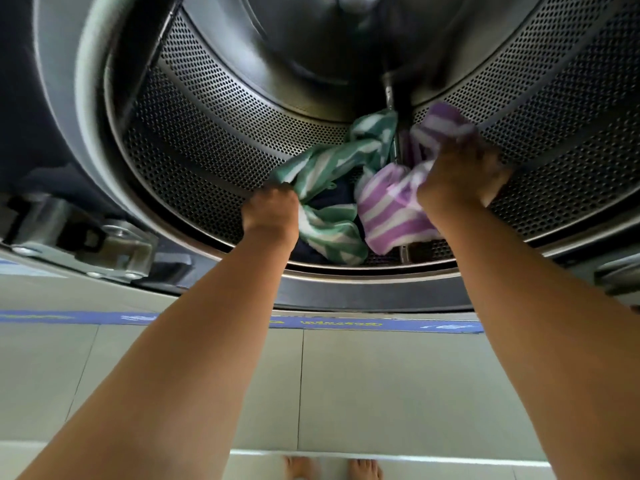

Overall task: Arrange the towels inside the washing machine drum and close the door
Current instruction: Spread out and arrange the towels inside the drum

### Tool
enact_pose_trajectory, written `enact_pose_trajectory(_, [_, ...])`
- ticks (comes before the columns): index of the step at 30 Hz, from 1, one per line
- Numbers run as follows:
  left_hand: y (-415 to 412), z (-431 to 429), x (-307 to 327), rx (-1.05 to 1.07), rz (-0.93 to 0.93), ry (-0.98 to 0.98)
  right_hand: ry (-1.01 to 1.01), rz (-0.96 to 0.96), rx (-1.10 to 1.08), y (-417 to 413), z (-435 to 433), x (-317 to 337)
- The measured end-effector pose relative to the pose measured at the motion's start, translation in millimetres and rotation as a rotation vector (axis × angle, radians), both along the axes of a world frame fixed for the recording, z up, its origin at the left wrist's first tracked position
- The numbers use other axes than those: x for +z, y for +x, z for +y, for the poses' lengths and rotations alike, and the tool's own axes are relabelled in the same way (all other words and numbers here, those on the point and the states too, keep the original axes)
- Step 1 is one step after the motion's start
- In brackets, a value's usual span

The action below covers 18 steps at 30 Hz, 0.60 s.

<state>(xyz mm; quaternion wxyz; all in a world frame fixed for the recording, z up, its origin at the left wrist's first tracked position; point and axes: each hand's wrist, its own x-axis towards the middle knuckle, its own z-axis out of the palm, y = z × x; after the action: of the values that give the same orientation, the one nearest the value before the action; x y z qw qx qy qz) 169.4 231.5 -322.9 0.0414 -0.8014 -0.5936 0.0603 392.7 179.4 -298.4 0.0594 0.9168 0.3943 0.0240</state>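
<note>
Both my arms reach into the open washing machine drum [214, 133], a perforated steel cylinder. My left hand [272, 211] is closed on a green-and-white striped towel [332, 168] that lies crumpled on the drum floor. My right hand [460, 178] grips a purple-and-white striped towel [391, 209], bunched just right of the green one. A dark navy cloth [337, 199] shows between and beneath the two towels. The door itself is not in view.
The door hinge bracket [114, 244] sits at the lower left of the opening, and the grey rubber rim [363, 292] runs along the front. A blue strip with yellow lettering [329, 323] crosses the machine's base. Tiled floor and bare feet [332, 467] lie below.
</note>
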Motion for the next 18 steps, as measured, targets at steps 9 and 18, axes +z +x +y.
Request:
enact_pose_trajectory(9, [4, 11, -8, -0.089, -0.193, -0.332, -0.34, 0.081, 0.459, -20, -1, -37])
enact_pose_trajectory(18, [4, 11, -12, -0.165, -0.209, -0.466, -0.447, -0.294, 0.254, 15, -11, -10])
